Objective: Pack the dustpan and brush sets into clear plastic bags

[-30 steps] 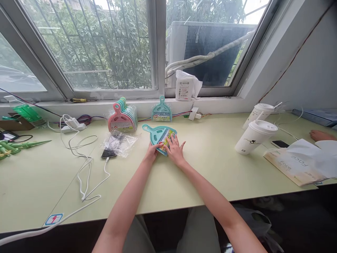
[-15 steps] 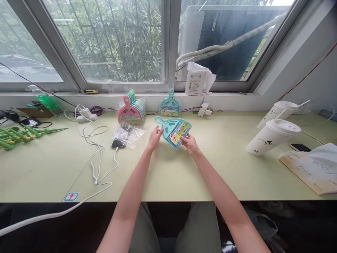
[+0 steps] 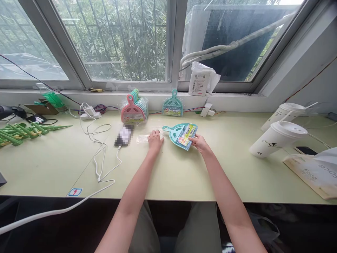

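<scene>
My right hand (image 3: 199, 143) grips the lower right edge of a teal dustpan (image 3: 175, 133), its thumb on the printed card. A small brush with blue bristles (image 3: 181, 135) and the colourful label card (image 3: 187, 133) lie in the pan. The dustpan is tilted just above the table, its looped handle pointing left. To the left of it, my left hand (image 3: 155, 140) is closed, palm down, on a crinkled clear plastic bag (image 3: 142, 139) at the table top. Its fingertips are partly hidden.
Behind stand a row of wrapped dustpan sets (image 3: 133, 110), pink in front, and a single teal wrapped set (image 3: 172, 105). A blurred phone (image 3: 124, 136) with a white cable (image 3: 101, 154) lies left. Lidded white cups (image 3: 273, 138) and a paper bag (image 3: 308, 175) stand right.
My left hand has left the dustpan's side and come down on the plastic bag, which has shifted right, off the phone. My right hand has carried the dustpan slightly right.
</scene>
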The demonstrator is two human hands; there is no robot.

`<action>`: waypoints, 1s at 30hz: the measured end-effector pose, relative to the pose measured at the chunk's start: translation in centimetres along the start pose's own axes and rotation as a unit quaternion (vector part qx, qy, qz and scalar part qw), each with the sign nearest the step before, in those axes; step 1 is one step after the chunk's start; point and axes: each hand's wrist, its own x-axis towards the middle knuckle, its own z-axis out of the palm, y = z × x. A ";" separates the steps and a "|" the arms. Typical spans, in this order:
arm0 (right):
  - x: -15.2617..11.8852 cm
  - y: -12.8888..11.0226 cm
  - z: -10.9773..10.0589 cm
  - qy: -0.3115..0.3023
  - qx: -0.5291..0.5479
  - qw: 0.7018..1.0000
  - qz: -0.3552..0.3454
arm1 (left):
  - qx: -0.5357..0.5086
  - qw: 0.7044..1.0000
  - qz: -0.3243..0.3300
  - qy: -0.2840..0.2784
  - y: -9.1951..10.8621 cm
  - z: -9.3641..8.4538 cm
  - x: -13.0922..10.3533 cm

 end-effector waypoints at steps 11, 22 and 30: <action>-0.6 -0.3 1.2 -0.026 -0.008 1.000 0.006 | -0.107 0.994 0.025 0.016 -1.0 -0.1 0.2; -0.8 1.2 3.1 -0.044 -0.008 0.999 -0.008 | -0.162 0.982 0.003 0.098 -0.6 0.2 0.1; -0.4 2.0 3.2 -0.064 0.001 0.998 -0.014 | -0.206 0.978 0.019 0.017 -0.7 0.3 0.1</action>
